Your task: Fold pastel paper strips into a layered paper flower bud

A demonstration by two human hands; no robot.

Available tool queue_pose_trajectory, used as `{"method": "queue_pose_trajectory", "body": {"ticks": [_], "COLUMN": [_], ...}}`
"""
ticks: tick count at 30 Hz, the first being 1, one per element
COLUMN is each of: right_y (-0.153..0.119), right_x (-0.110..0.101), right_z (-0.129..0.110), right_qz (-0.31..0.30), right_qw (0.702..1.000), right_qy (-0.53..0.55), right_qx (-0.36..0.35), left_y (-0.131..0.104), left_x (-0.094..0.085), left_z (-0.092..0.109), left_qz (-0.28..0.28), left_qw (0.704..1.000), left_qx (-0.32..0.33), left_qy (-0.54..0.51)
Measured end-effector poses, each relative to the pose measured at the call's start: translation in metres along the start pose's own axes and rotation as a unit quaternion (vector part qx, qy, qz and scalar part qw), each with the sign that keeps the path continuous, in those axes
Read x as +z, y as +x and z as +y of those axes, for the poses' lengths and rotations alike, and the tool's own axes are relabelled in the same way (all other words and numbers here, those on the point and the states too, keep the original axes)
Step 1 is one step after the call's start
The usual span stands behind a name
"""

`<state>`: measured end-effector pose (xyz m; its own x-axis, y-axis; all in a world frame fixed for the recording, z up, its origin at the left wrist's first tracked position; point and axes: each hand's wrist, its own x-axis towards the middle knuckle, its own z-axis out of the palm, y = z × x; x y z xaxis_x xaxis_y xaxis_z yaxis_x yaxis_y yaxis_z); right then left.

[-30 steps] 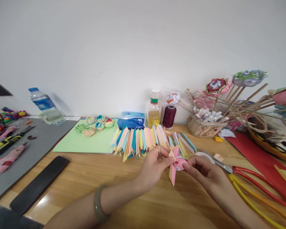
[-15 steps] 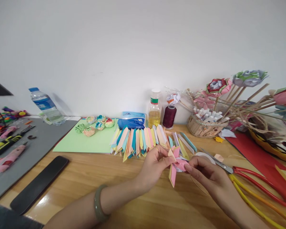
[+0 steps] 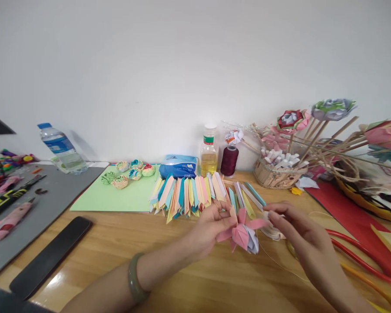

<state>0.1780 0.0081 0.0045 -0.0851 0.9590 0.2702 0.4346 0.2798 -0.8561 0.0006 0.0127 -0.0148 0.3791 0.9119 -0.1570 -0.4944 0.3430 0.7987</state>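
Note:
A pink and pale lilac folded paper flower (image 3: 241,234) is pinched along its left side by my left hand (image 3: 211,226). My right hand (image 3: 293,226) is just right of the flower, thumb and forefinger close together near the tip of a pink petal; whether they touch it or hold something is hard to see. A white roll (image 3: 272,230) lies partly behind the right fingers, and a thin thread (image 3: 280,263) runs across the wood below. Behind my hands stands a dense row of folded paper strips (image 3: 185,195) in several colours.
Small paper flowers (image 3: 120,181) sit on a green sheet. Behind the strips are a blue tissue pack (image 3: 178,167), an oil bottle (image 3: 209,161) and a thread spool (image 3: 229,161). A basket (image 3: 276,174) and red-handled scissors (image 3: 361,252) are at the right; a black phone (image 3: 50,256) lies left.
The flower has turned, showing its pink centre and the lilac petals at its lower right. My right hand has moved right, off the middle of the flower, and now covers the scissor blades.

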Motion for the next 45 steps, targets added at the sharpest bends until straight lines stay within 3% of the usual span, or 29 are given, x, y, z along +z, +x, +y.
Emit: {"method": "queue_pose_trajectory", "body": {"ticks": [5, 9, 15, 19, 24, 30, 45], "right_y": [0.0, -0.003, -0.005, -0.007, -0.011, -0.016, -0.015], "right_x": [0.008, 0.014, 0.016, 0.017, 0.017, 0.016, 0.014], "right_z": [-0.004, -0.003, 0.007, 0.011, 0.011, 0.015, 0.013], "right_qz": [-0.08, -0.095, -0.038, -0.001, 0.052, 0.111, 0.1], "right_qw": [0.993, 0.989, 0.989, 0.977, 0.943, 0.901, 0.901], "right_qy": [-0.042, -0.049, -0.072, -0.105, -0.178, -0.25, -0.227], "right_qx": [-0.071, -0.105, -0.126, -0.186, -0.276, -0.337, -0.356], "left_y": [-0.003, -0.005, -0.008, -0.011, -0.015, -0.017, -0.016], "left_x": [0.005, 0.007, 0.007, 0.006, 0.007, 0.007, 0.007], "left_z": [-0.003, -0.004, -0.002, -0.003, -0.005, -0.005, -0.002], "left_qz": [0.007, -0.003, 0.027, 0.025, 0.021, 0.022, -0.013], "left_qw": [0.999, 0.999, 0.971, 0.945, 0.882, 0.866, 0.808], "left_qx": [-0.037, -0.034, 0.098, 0.146, 0.251, 0.279, 0.375], "left_qy": [-0.012, 0.03, 0.216, 0.293, 0.399, 0.415, 0.453]}}
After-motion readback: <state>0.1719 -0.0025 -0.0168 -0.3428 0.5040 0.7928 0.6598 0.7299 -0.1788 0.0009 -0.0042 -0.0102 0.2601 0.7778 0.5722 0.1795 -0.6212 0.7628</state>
